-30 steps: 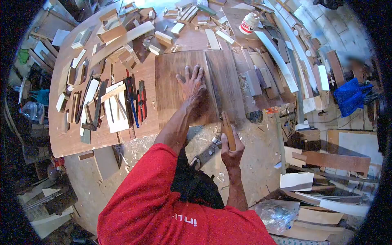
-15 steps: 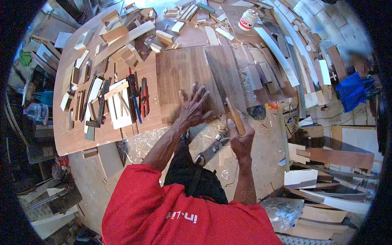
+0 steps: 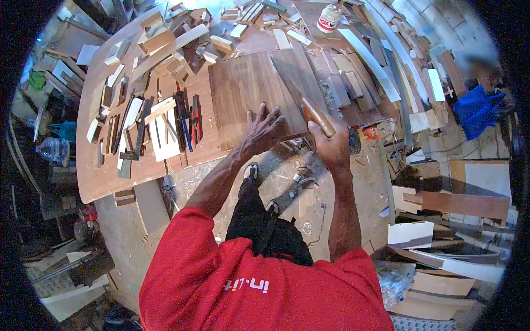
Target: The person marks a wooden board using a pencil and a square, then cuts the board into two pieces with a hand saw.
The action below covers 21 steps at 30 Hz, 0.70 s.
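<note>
My left hand [image 3: 265,131] lies with fingers spread on a brown wood-grain board [image 3: 237,83], near its front edge. A darker, narrow triangular piece or strip [image 3: 295,83] runs along the right part of that board. My right hand [image 3: 331,140] is wrapped round a tool with a glossy brown wooden handle [image 3: 317,117], held tilted at the board's front right corner. The handle's rounded end points up and away from me; I cannot tell what kind of tool it is.
Left of the board lie red and blue hand tools [image 3: 195,120] and wood offcuts. A white glue bottle [image 3: 328,19] stands at the back right. More wood strips [image 3: 367,66] lie on the right. Wood shavings and scraps cover the floor [image 3: 287,204] below.
My right hand has risen slightly to the right and turned the wooden-handled tool, showing its broader side. My left hand stays spread on the board. The view has shifted a little.
</note>
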Available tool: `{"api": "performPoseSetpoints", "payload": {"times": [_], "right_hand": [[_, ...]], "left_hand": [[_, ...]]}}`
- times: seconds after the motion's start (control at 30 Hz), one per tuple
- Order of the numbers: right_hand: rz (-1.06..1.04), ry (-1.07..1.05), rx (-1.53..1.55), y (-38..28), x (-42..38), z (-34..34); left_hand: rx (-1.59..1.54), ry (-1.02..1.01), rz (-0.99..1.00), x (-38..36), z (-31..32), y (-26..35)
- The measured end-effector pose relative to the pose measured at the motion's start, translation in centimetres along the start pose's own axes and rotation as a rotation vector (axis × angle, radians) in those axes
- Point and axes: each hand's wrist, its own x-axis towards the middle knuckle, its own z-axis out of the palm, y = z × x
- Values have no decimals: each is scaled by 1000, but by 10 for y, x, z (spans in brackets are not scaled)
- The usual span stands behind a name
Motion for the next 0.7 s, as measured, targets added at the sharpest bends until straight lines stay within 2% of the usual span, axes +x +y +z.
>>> {"api": "performPoseSetpoints", "payload": {"times": [0.03,0.1,0.2,0.3,0.33,0.43,0.5,0.57,0.6,0.63,0.7], "right_hand": [[-40,7,-4,5,3,1],[-71,16,-5,9,6,2],[138,-16,-76,-6,17,-6],[168,-58,-97,-24,27,-15],[275,-99,-77,-37,29,-20],[225,-65,-118,-46,35,-21],[277,-72,-152,-53,37,-25],[419,-111,-81,-52,48,-26],[158,-39,-95,-51,50,-23],[162,-35,-92,-51,53,-24],[383,-80,-127,-56,61,-28]], "left_hand": [[2,49,9,1,-3,0],[31,18,4,6,-8,1],[37,-26,-14,15,-20,6],[27,-47,-25,20,-22,1],[4,-71,-26,22,-22,-4],[50,-100,-28,27,-22,-14],[60,-111,19,34,-25,-23],[12,-143,88,43,-39,-29],[4,-138,140,48,-42,-34],[-4,-133,191,49,-43,-37],[-43,-114,196,49,-48,-42]]}}
